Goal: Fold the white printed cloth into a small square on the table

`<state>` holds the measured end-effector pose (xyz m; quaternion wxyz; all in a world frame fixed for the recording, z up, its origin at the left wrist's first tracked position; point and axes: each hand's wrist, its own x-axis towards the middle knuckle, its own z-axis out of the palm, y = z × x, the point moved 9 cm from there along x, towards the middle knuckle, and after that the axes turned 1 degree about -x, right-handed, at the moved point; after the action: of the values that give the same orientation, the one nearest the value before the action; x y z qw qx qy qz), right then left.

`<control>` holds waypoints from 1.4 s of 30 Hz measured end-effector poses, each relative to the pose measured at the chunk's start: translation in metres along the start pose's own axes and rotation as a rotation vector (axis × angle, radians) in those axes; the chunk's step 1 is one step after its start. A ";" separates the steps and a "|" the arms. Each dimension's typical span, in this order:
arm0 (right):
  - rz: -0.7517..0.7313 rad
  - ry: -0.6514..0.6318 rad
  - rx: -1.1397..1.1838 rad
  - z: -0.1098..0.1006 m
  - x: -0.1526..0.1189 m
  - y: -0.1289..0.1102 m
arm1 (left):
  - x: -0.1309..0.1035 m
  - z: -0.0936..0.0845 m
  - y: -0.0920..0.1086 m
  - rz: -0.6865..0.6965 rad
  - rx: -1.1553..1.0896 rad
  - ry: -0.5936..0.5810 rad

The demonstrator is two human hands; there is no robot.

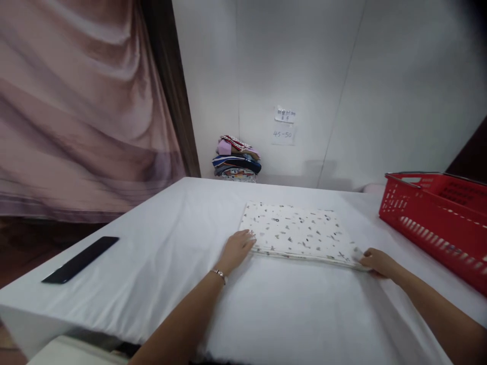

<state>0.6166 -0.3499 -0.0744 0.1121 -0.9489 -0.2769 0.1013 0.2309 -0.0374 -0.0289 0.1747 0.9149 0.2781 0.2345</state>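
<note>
A folded white cloth with a small scattered print (297, 230) lies flat on the white-covered table (171, 253). At its near left corner rests my left hand (238, 248), fingers together at the cloth's edge; a bracelet circles that wrist. My right hand (375, 261) pinches the near right corner between thumb and fingers. The layered near edge of the cloth runs between both hands.
A red plastic basket (437, 218) stands at the right edge. A flat black object (81, 259) lies at the left. Folded fabrics (236, 159) are stacked beyond the table by the wall. A pink curtain (76, 111) hangs at the left.
</note>
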 end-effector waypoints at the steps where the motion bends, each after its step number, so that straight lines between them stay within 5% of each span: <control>1: -0.007 0.012 -0.059 -0.001 0.003 -0.004 | 0.004 -0.005 -0.008 -0.081 -0.016 0.047; 3: -0.084 0.065 -0.176 -0.005 0.006 -0.027 | 0.012 -0.012 -0.024 -0.258 -0.009 0.098; 6: -0.378 0.160 -0.235 -0.002 -0.004 -0.092 | 0.022 -0.008 -0.038 -0.449 0.046 0.006; 9: -0.534 0.069 -0.233 0.025 -0.016 -0.134 | 0.031 -0.002 -0.043 -0.512 0.105 -0.096; 13: -0.464 -0.053 -0.231 0.051 -0.018 -0.132 | 0.035 0.007 -0.058 -0.591 0.068 -0.194; 17: -0.419 -0.076 -0.226 0.045 -0.014 -0.137 | 0.039 0.009 -0.069 -0.631 0.010 -0.238; 21: -0.433 -0.043 -0.211 0.033 -0.001 -0.179 | 0.041 0.007 -0.068 -0.629 -0.006 -0.251; 26: -0.479 -0.049 -0.154 0.044 0.022 -0.237 | 0.037 0.007 -0.069 -0.643 -0.001 -0.234; 32: -0.504 -0.110 -0.206 0.069 0.038 -0.252 | 0.034 0.007 -0.071 -0.643 -0.006 -0.206; 38: -0.468 -0.047 -0.198 0.055 0.066 -0.282 | 0.035 0.013 -0.079 -0.664 -0.034 -0.247; 42: -0.500 -0.060 -0.199 0.066 0.086 -0.306 | 0.032 0.017 -0.089 -0.658 -0.177 -0.265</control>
<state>0.5170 -0.0415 -0.0662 0.0316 -0.8541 -0.5143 0.0709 0.2253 0.0486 -0.0721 0.3538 0.7802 0.5113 0.0681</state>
